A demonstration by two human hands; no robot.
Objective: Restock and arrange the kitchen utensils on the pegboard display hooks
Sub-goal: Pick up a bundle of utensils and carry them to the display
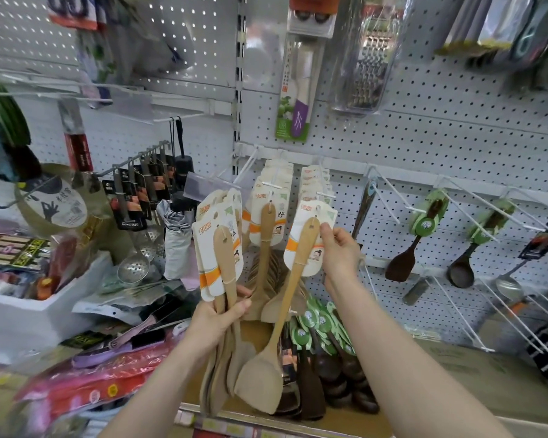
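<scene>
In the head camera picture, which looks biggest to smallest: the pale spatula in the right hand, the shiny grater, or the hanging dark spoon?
1. Pale spatula, though it is nearest the camera.
2. Shiny grater.
3. Hanging dark spoon.

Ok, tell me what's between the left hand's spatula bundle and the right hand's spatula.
Head view: a hooked row of carded wooden spatulas hangs between bundle and spatula.

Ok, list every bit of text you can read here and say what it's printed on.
"HONG SAFE", last letters unsure: black card on the skimmers.
"铲", partly hidden: hanging spatula card.
Orange logo on the held card the right hand pinches: blurred.
Cards on the spatulas the left hand grips: same logo, blurred.
Round label, knife card, green tags: too small to read.
</scene>
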